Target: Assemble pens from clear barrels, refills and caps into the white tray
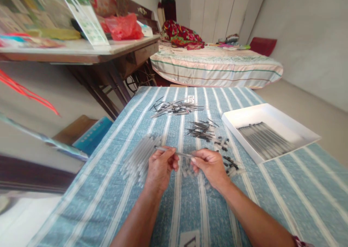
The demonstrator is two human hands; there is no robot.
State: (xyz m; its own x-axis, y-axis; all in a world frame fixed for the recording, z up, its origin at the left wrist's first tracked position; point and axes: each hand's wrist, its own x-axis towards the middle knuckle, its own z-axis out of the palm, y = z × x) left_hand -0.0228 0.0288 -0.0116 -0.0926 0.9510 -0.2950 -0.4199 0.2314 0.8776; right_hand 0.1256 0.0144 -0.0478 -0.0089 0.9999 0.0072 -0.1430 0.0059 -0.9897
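Between both hands a slim grey pen (182, 154) with a dark tip at its left end is held nearly level above the table. My left hand (162, 165) pinches it toward that tip, and my right hand (208, 165) pinches its right end. Left of my left hand lies a pile of translucent pen barrels (141, 158). Beyond the hands are a heap of thin dark and pale refills (176, 108) and a smaller bundle of dark pen parts (201, 130). Small black and clear pieces (230, 163) lie scattered by my right hand.
A white open box (244, 145) on the right side holds a row of grey pens (263, 138). The table wears a blue striped cloth (108, 189). At the left stands a wooden desk (119, 51) with a red plastic bag (123, 26); a bed (214, 64) is behind.
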